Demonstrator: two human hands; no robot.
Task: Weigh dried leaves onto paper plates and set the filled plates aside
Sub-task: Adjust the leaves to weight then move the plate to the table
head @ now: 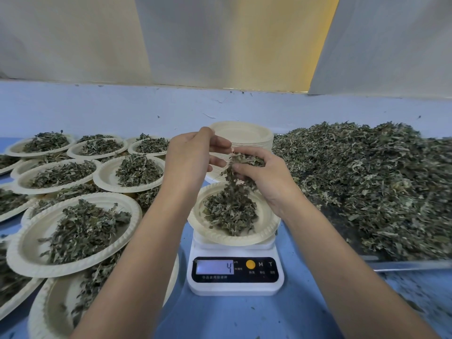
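Above the scale [234, 287], the right hand [265, 178] curled round a clump of dried leaves [247, 159], with bits dropping onto the paper plate [232, 241] just below. The left hand [193, 157] hung beside it, fingers loosely straight toward the clump; contact could not be told. Filled plates [133, 216] lay left of the hands, a stack of empty plates [244, 133] sat behind them, and a loose leaf heap [367, 187] spread to the right. The scale's display was blurred.

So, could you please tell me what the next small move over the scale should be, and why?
Probably loosen the right hand slightly, easing its grip so more dried leaves sprinkle onto the paper plate on the scale. That hand holds a clump directly above the plate, and the display shows only a 4, which seems low.
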